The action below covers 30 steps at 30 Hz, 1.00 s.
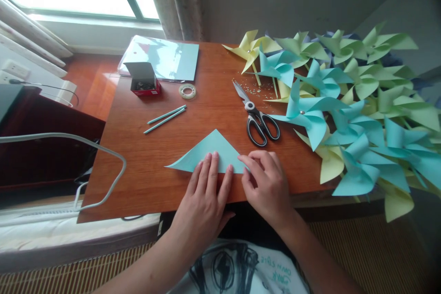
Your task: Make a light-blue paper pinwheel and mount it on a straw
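Note:
A light-blue sheet of paper (217,144), folded into a triangle, lies near the front edge of the table with its peak pointing away from me. My left hand (206,193) rests on its lower middle, fingers stretched out and pressing it down. At the triangle's right corner, my right hand (267,183) has its fingers curled, with thumb and forefinger at the paper's tip. The left corner curls slightly. Beyond my right hand lie scissors (250,106) with black and grey handles, their blades pointing away.
Two light-blue sticks (165,119), a tape roll (187,91), an open red box (146,87) and packaged blue paper (172,59) lie on the wooden table (131,165). Finished paper pinwheels (306,112) crowd the right side. A white cable (117,179) loops over the left edge.

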Each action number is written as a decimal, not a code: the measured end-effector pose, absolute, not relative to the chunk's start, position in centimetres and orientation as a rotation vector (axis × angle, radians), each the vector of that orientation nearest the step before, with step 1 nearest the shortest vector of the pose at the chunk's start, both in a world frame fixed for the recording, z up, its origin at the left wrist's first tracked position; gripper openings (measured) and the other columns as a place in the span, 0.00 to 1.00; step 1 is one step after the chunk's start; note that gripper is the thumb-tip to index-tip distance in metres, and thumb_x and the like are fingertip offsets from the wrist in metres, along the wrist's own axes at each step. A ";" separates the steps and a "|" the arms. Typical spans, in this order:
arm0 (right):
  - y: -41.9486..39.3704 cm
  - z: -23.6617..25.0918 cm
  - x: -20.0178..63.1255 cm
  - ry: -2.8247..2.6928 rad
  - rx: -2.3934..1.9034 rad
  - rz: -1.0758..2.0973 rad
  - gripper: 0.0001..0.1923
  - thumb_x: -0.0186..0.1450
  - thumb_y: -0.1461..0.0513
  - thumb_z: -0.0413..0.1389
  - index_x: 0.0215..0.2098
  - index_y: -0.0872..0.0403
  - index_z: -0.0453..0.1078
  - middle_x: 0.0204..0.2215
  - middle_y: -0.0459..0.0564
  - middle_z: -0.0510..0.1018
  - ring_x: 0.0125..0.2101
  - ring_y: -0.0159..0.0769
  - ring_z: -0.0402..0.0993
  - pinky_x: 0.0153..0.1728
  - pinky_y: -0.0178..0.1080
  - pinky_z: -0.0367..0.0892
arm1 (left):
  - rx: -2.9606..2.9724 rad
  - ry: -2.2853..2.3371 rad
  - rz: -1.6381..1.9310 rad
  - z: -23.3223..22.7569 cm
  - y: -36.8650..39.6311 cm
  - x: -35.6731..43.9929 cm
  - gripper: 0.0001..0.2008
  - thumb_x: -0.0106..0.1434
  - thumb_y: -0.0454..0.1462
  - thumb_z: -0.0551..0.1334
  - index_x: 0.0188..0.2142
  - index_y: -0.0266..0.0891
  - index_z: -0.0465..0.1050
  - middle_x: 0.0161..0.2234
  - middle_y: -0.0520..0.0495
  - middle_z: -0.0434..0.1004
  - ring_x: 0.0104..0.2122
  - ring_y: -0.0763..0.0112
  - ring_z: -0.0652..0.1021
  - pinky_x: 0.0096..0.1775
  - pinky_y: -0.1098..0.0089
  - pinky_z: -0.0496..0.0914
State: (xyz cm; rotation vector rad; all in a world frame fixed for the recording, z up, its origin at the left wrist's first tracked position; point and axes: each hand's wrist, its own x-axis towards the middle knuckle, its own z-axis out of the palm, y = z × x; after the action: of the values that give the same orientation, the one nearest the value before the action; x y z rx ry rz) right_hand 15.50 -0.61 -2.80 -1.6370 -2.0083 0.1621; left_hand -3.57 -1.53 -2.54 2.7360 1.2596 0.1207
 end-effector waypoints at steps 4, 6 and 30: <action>-1.6 -3.1 16.8 -1.899 -1.732 0.098 0.19 0.66 0.72 0.53 0.51 0.53 0.75 0.40 0.56 0.76 0.41 0.47 0.72 0.44 0.49 0.73 | 2.723 1.261 0.117 -2.6 -1.5 -3.5 0.52 0.59 0.56 0.67 0.71 0.30 0.50 0.71 0.16 0.45 0.71 0.32 0.48 0.67 0.44 0.50; -2.2 -3.2 16.9 -1.872 -1.738 0.065 0.21 0.65 0.74 0.52 0.52 0.53 0.75 0.41 0.57 0.76 0.41 0.48 0.73 0.44 0.50 0.74 | 2.714 1.261 0.115 -2.6 -1.5 -3.5 0.52 0.59 0.56 0.67 0.72 0.31 0.49 0.71 0.15 0.44 0.71 0.31 0.47 0.67 0.43 0.50; -5.4 -3.6 14.8 -2.224 -1.504 0.116 0.28 0.71 0.65 0.54 0.68 0.59 0.59 0.61 0.60 0.74 0.62 0.49 0.70 0.66 0.57 0.59 | 2.746 1.495 0.137 -1.4 -2.6 -12.4 0.39 0.73 0.51 0.50 0.72 0.24 0.46 0.71 0.24 0.51 0.71 0.43 0.55 0.68 0.48 0.54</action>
State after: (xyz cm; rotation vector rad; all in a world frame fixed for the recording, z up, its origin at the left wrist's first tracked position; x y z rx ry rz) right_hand 14.78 -5.37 -3.56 -1.5043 -2.2243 0.1157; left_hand -12.35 -2.58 -1.40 2.7463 1.4952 0.1367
